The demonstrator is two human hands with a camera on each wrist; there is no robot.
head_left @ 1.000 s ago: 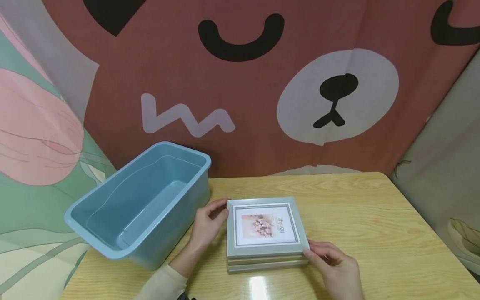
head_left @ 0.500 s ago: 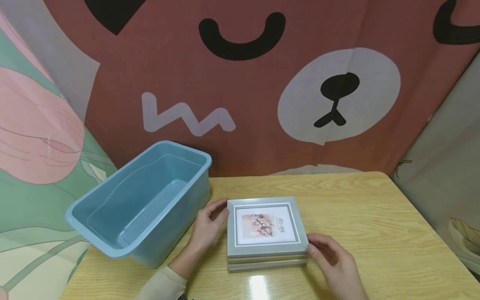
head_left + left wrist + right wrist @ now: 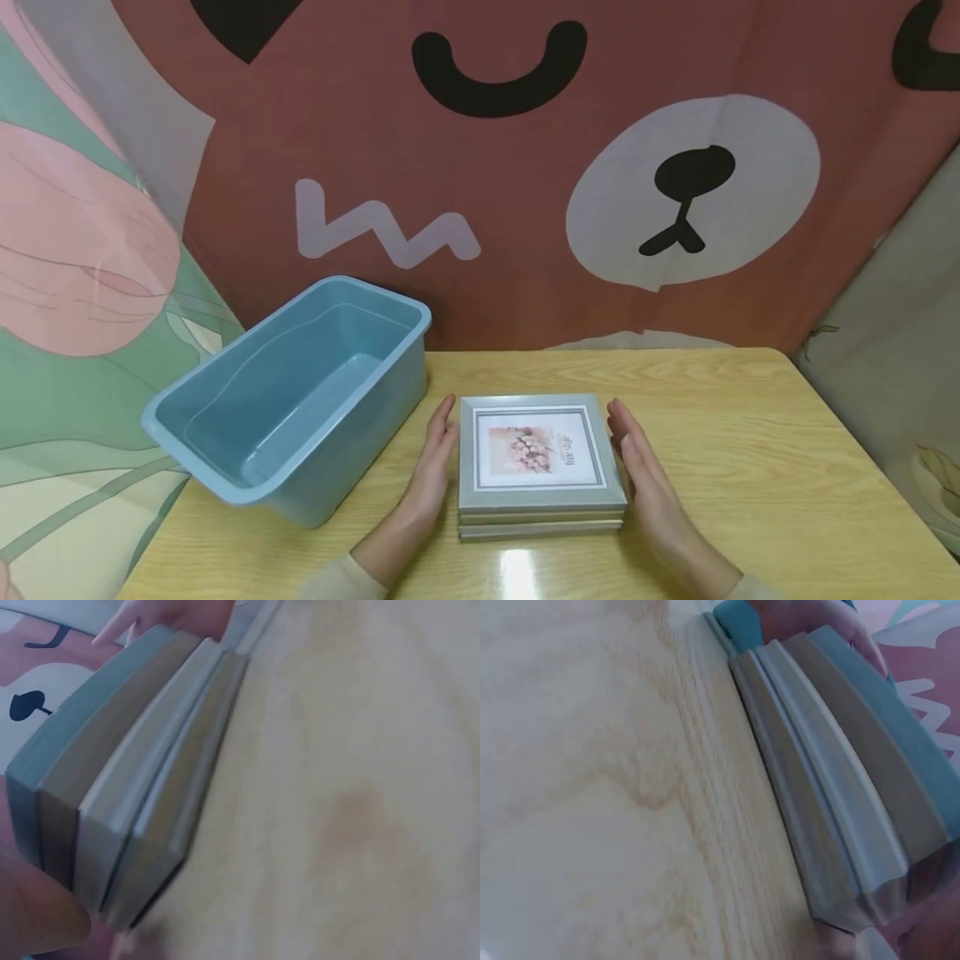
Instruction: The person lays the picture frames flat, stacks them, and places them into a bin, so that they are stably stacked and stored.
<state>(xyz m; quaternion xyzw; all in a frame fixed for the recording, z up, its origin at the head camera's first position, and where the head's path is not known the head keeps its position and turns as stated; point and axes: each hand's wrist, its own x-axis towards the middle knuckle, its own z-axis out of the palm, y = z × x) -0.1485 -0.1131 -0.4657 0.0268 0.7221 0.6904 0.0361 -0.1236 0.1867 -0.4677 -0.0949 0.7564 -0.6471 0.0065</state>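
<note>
A stack of several picture frames (image 3: 540, 523) lies flat on the table in the head view. The topmost picture frame (image 3: 468, 467) is grey-green and shows a printed bouquet. Along the stack's left side is my left hand (image 3: 427, 479), its fingers fairly straight. My right hand (image 3: 652, 492) stands on edge by the right side, fingers also extended. Whether either palm touches the frames is hard to tell. Both wrist views show the layered edges of the stack (image 3: 139, 765), silvery and brownish, roughly lined up; the near hand appears only partly at a corner.
A blue plastic bin (image 3: 375, 392) with nothing inside stands left of the stack, close to my left hand. The wooden table (image 3: 750, 450) extends to the right. Behind it hangs a cloth (image 3: 510, 183) printed with a bear face.
Both hands have let go of the stack's corners, where fingers and thumbs held it. They have straightened, moving alongside its left and right sides. The stack and bin stay in place.
</note>
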